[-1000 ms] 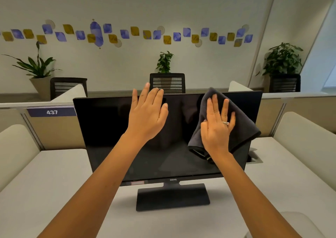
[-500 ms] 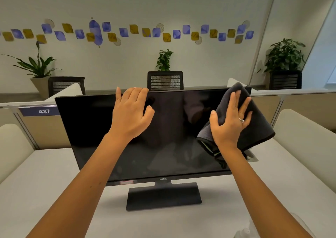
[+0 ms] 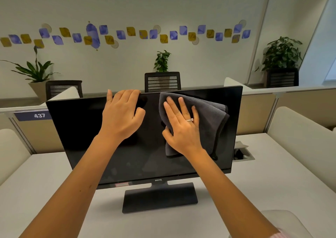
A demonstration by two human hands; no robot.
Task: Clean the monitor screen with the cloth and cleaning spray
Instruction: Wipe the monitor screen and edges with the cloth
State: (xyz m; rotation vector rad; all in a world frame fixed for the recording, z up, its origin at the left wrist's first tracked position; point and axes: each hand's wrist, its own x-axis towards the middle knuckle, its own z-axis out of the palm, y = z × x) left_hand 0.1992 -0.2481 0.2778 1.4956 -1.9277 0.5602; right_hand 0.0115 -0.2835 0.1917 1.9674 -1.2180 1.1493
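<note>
A black monitor (image 3: 81,128) stands on a white desk, its screen dark and turned towards me. My left hand (image 3: 121,115) rests on the upper middle of the screen with its fingertips curled over the top edge. My right hand (image 3: 181,128) lies flat, fingers spread, pressing a folded dark grey cloth (image 3: 212,121) against the upper right part of the screen, thumb tucked at the cloth's left edge. The cloth's top reaches the monitor's upper edge. No cleaning spray is visible.
The monitor's flat stand (image 3: 160,197) sits on the white desk (image 3: 45,192). An open cable port (image 3: 241,154) lies behind the monitor's right side. Cream padded dividers (image 3: 300,137) flank the desk. A mesh chair back (image 3: 162,82) rises behind the partition.
My right hand has slid the cloth left from the screen's upper right corner towards its top middle. My left hand's fingers have hooked over the top edge.
</note>
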